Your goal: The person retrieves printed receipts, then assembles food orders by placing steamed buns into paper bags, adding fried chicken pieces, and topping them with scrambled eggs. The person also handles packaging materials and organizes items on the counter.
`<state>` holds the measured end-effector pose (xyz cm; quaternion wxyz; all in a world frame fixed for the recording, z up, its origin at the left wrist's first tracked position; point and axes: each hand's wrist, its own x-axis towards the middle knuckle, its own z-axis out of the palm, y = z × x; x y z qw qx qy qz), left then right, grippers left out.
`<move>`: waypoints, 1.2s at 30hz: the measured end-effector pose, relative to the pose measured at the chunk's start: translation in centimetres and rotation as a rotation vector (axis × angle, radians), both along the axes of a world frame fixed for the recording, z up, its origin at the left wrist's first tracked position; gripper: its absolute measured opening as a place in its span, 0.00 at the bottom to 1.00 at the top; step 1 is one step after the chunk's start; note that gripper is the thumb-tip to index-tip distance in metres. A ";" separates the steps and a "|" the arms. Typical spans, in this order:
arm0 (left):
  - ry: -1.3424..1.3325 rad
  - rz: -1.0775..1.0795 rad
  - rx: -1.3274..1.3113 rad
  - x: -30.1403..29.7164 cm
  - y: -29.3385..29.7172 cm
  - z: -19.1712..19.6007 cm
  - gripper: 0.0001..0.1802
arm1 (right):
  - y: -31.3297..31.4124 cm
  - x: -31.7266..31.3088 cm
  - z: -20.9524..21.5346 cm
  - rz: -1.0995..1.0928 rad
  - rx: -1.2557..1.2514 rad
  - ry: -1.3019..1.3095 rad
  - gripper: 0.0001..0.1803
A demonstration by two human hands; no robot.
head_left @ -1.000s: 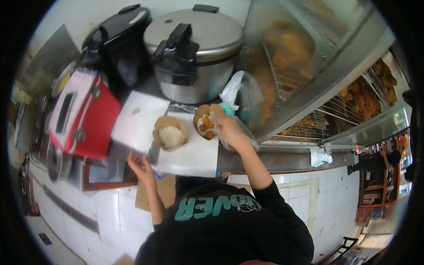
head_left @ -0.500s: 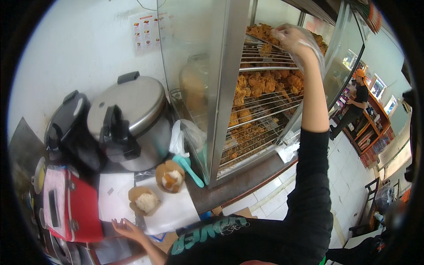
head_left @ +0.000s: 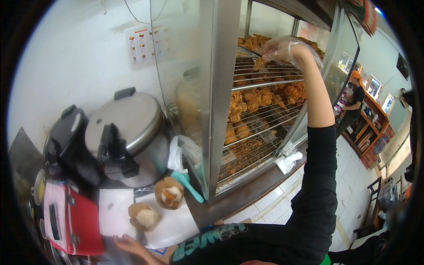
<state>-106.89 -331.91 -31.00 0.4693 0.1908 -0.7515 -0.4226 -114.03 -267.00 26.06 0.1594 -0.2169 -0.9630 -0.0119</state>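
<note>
Up in the glass warming cabinet, fried chicken on the top wire shelf is being reached for by the right hand, gloved in clear plastic.

Its fingers are curled over the pieces, but whether one is gripped cannot be told. The left hand is laid flat and open on the counter, left of the cabinet, near two paper cups of rice. A piece could be dropped through the wire shelves if held loosely. Left of the cabinet, two big rice cookers are crowded close, and a teal scoop is lying at the cabinet's foot.
</note>
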 end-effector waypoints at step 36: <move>-0.038 -0.080 -0.011 -0.4 0.8 0.2 0.28 | 3.6 -1.2 -0.3 0.138 -0.080 -0.114 0.38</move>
